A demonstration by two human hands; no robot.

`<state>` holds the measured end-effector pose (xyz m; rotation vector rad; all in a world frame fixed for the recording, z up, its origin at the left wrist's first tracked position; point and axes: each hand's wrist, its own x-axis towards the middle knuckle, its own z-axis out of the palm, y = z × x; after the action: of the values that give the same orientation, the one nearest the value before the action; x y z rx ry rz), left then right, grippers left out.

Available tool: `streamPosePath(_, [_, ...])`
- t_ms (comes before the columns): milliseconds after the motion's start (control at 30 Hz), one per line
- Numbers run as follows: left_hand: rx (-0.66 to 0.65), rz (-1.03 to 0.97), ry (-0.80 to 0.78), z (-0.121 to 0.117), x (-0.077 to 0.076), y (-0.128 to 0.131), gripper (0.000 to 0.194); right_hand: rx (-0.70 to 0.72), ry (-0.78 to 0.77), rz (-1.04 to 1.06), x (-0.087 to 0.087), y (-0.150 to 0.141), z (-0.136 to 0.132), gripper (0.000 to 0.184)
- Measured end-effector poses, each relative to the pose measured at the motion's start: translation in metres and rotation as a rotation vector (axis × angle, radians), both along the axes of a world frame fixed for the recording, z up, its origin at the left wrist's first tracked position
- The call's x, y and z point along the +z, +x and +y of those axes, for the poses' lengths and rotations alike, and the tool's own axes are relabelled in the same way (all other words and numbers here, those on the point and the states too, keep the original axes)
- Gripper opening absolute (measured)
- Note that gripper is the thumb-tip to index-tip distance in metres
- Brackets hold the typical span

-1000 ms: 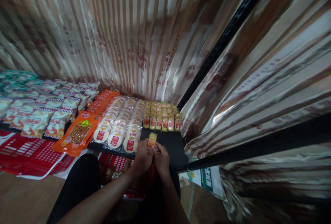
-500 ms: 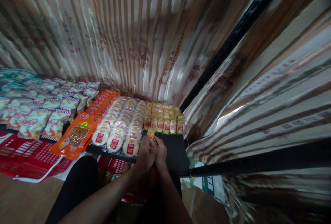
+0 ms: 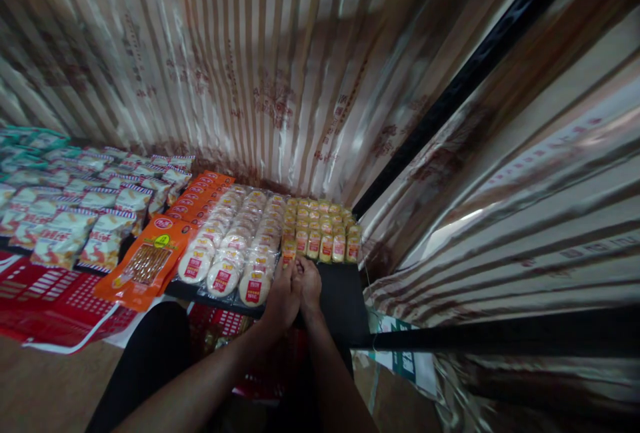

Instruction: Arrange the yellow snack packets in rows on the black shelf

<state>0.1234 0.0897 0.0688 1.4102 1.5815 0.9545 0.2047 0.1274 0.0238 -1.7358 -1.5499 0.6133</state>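
My left hand (image 3: 281, 299) and my right hand (image 3: 309, 285) are side by side over the black shelf (image 3: 340, 299), fingers pinched together on a small yellow snack packet (image 3: 288, 252). The packet rests at the front left end of the rows of small yellow packets (image 3: 320, 226). To the left of my hands lie rows of round white cakes in clear wrap (image 3: 240, 239).
An orange packet (image 3: 147, 263) overhangs the shelf's front edge. White and red snack bags (image 3: 85, 219) fill the left side, above a red printed bag (image 3: 55, 299). Striped shiny foil covers the walls behind and to the right. A dark post (image 3: 450, 103) rises at the corner.
Both hands have carried the small yellow packet forward, away from me, up to the front row of yellow packets. The camera has shifted slightly.
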Motion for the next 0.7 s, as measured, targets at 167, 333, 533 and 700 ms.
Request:
streamPosePath(167, [-0.046,0.010,0.037,0.004,0.001,-0.001,0.044,-0.005,-0.016,0.006,0.007,-0.003,0.001,0.027])
streamPosePath(333, [-0.034,0.024,0.040,0.008,-0.006,0.000,0.043,-0.036,-0.003,0.074,0.006,-0.007,0.001,0.029])
streamPosePath(533, [-0.002,0.039,-0.023,0.009,-0.002,-0.002,0.041,-0.042,0.023,0.196,-0.003,-0.012,0.002,0.035])
streamPosePath(700, [-0.056,0.073,-0.049,0.007,0.004,-0.003,0.039,-0.058,0.071,0.240,-0.009,-0.013,-0.003,0.035])
